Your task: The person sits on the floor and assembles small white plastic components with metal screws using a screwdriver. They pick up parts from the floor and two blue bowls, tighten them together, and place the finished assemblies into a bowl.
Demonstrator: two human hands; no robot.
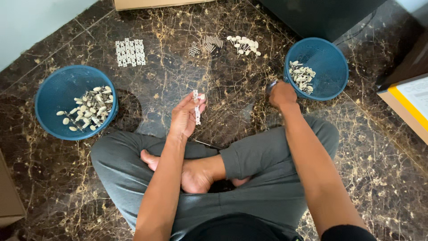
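I sit cross-legged on a dark marble floor. My left hand (186, 115) holds a small white plastic strip part (196, 109) upright between thumb and fingers. My right hand (281, 93) reaches out to the near rim of the right blue basket (335, 60); its fingers are curled and what they grip is hidden. That basket holds several small white and metal parts (302, 76). The left blue basket (53, 91) holds several cream-coloured pieces with dark stems (89, 109).
On the floor ahead lie white plastic strips in a row (129, 51), a pile of small metal pieces (209, 43) and loose cream caps (244, 44). A dark cabinet (321, 15) stands at the back, cardboard boxes at right (408, 107) and lower left.
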